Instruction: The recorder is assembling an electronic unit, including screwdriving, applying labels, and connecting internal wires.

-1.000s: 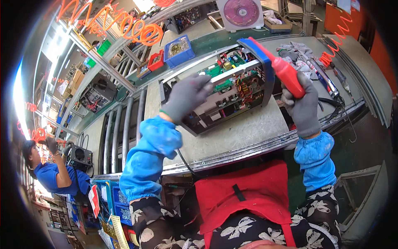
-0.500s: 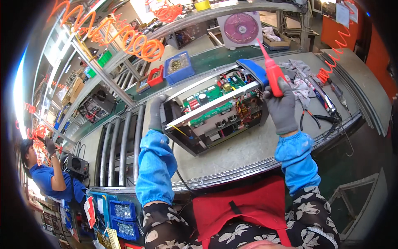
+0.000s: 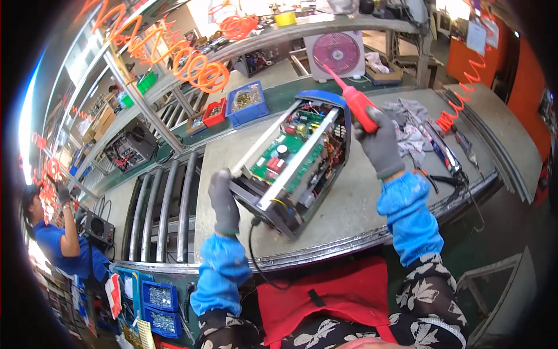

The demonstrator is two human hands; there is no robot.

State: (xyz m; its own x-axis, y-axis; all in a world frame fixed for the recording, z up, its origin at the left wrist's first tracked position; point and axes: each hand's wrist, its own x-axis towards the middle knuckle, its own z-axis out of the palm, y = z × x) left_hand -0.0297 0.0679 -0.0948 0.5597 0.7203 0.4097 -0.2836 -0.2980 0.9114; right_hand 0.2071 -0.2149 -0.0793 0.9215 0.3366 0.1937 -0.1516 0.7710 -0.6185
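Two-handed: touching the near end of the open-topped machine [image 3: 289, 158] with the left hand [image 3: 224, 205], grip unclear; clamping a red bottle [image 3: 359, 107] in the right hand [image 3: 380, 149], right of the far end. Long axis: aslant, away from the near edge of the bench [image 3: 351, 218].

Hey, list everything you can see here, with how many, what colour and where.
Opened device: one, dark with blue far end, on the bench
Bench: one, grey, centre
Squeeze bottle: one, red, in the right hand
Cable: one, black, below the device
Rags: count unclear, greyish, bench's right
Pliers: one, red-and-black, near the rags
Rollers: four, silvery, left
Blue bins: at least three, blue, behind device and lower left
Fan: one, pink and white, top centre
Coiled hoses: several, orange, overhead
Co-worker: one, blue shirt, far left
Background clutter: too small to count
Apron: one, red, bottom
Left hand: one, grey-gloved, at device's near end
Right hand: one, grey-gloved, right of device
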